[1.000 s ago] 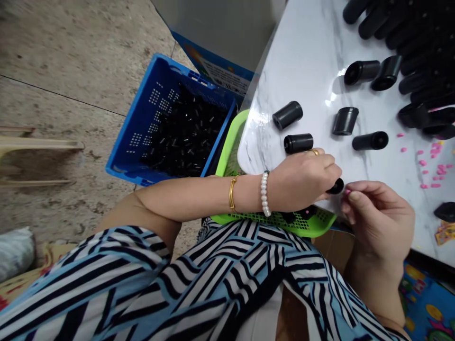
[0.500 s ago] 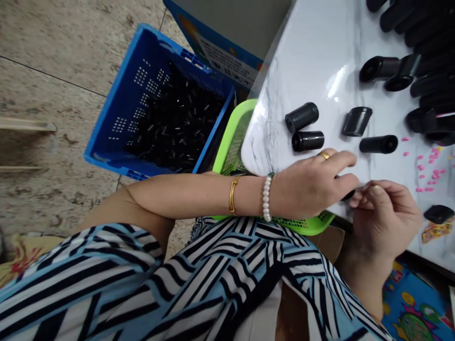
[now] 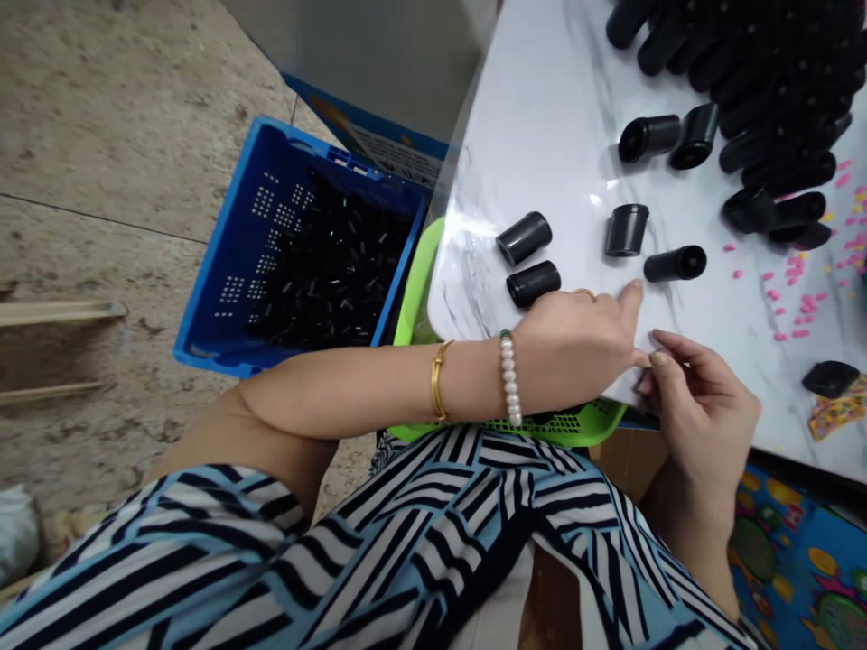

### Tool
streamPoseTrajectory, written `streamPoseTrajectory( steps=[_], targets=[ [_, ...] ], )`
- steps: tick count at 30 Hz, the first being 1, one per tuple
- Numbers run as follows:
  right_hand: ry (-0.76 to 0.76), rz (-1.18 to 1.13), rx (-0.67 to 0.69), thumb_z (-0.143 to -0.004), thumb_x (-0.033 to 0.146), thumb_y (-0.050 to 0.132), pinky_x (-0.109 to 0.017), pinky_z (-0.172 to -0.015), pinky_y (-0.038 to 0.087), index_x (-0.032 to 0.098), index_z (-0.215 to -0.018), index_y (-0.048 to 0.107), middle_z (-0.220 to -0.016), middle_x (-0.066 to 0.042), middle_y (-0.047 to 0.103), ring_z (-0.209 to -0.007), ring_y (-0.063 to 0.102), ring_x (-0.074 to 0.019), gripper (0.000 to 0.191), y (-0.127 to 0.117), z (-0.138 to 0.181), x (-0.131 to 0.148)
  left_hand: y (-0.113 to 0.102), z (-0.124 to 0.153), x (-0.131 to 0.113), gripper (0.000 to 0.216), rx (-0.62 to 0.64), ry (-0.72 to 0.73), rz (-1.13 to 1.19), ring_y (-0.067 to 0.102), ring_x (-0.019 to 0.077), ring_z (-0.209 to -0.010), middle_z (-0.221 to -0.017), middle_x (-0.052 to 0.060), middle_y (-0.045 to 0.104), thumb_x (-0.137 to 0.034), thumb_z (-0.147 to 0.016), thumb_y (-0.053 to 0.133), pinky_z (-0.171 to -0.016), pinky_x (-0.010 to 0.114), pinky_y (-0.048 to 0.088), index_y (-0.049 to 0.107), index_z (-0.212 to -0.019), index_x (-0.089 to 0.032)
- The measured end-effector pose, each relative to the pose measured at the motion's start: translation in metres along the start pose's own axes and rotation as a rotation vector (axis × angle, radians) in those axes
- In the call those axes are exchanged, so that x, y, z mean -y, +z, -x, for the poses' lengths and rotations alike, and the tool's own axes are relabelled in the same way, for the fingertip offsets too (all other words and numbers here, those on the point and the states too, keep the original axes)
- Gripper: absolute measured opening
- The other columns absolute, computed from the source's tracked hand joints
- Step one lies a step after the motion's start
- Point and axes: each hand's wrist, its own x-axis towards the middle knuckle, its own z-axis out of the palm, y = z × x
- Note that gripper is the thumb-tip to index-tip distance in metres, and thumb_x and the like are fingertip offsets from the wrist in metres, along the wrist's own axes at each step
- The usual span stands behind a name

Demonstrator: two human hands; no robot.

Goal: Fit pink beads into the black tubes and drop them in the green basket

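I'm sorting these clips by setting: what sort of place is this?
Probably a small hand-assembly workshop: a blue crate of black parts on the floor, piled black plastic tubes on the white table, tiny pink pieces scattered beside them.

I'm working on a glossy, smooth marble-look tabletop [image 3: 555, 135] strewn with satin black plastic tubes [image 3: 533, 283], wearing a shiny gold metal bangle [image 3: 439, 384] and pearly bead bracelet [image 3: 511, 384], beside a perforated green plastic basket [image 3: 575, 424] and blue plastic crate [image 3: 230, 262].
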Motion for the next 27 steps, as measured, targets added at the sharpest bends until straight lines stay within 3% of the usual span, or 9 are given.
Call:
streamPoseTrajectory(
  steps=[4,9,12,16,20,24,27],
  targets=[
    [-0.038,0.030,0.021,-0.097,0.041,0.076,-0.028,-0.061,0.054,0.026,-0.122,0.081,-0.081,-0.001,0.070,-0.062,0.062,-0.0125,0.030,0.004,-0.002,0.001,0.006,0.010,0.004,0.070,-0.103,-0.016,-0.042,0.074,0.0237,-0.074,-0.086,0.011,0.076,-0.055,-0.110,0.052,-0.060,0.032,0.043,0.050,-0.157,-0.005],
    [-0.087,0.048,0.013,-0.098,0.042,0.073,-0.028,-0.059,0.054,0.025,-0.122,0.080,-0.079,0.000,0.070,-0.058,0.059,-0.0121,0.030,0.007,-0.004,0.002,-0.001,0.002,0.000,0.055,-0.104,-0.073,-0.069,0.069,0.0232,-0.063,-0.066,0.008,0.067,-0.055,-0.113,0.042,-0.057,0.031,0.040,0.070,-0.118,-0.009],
    [-0.156,0.111,0.018,-0.099,0.041,0.072,-0.030,-0.064,0.056,0.028,-0.122,0.080,-0.083,-0.001,0.071,-0.064,0.061,-0.0140,0.028,0.006,-0.006,0.002,-0.001,0.009,0.002,0.046,-0.109,-0.031,0.010,0.072,0.0239,-0.076,-0.082,0.009,0.072,-0.053,-0.111,0.051,-0.063,0.032,0.050,0.068,-0.115,-0.011],
    [-0.425,0.215,0.055,-0.098,0.033,0.074,-0.036,-0.080,0.059,0.034,-0.120,0.081,-0.102,-0.003,0.076,-0.082,0.067,-0.0177,0.023,0.010,-0.013,0.006,0.005,0.029,0.010,0.032,-0.137,0.119,0.330,0.072,0.0211,-0.103,-0.117,0.010,0.073,-0.035,-0.107,0.064,-0.082,0.031,0.061,0.060,-0.130,-0.013],
    [-0.546,0.287,0.102,-0.100,0.031,0.071,-0.036,-0.078,0.060,0.033,-0.111,0.082,-0.105,-0.003,0.077,-0.084,0.071,-0.0188,0.016,0.019,-0.024,0.008,0.016,0.036,0.015,0.022,-0.200,0.152,0.598,0.070,0.0185,-0.115,-0.126,0.011,0.072,-0.023,-0.107,0.060,-0.097,0.032,0.062,0.055,-0.127,-0.015],
    [-0.593,0.365,0.054,-0.098,0.031,0.072,-0.036,-0.078,0.058,0.030,-0.101,0.081,-0.098,-0.004,0.077,-0.089,0.072,-0.0210,0.009,0.021,-0.032,0.004,0.028,0.032,0.017,0.017,-0.320,0.160,0.499,0.067,0.0196,-0.114,-0.122,0.010,0.071,-0.022,-0.107,0.058,-0.105,0.039,0.060,0.058,-0.124,-0.018],
    [-0.471,0.249,0.045,-0.098,0.032,0.073,-0.035,-0.073,0.054,0.027,-0.096,0.079,-0.090,-0.003,0.074,-0.080,0.067,-0.0186,0.008,0.014,-0.027,0.007,0.032,0.031,0.017,0.026,-0.354,0.082,0.406,0.066,0.0204,-0.110,-0.119,0.010,0.070,-0.030,-0.107,0.063,-0.103,0.042,0.059,0.058,-0.128,-0.016]
  ],
)
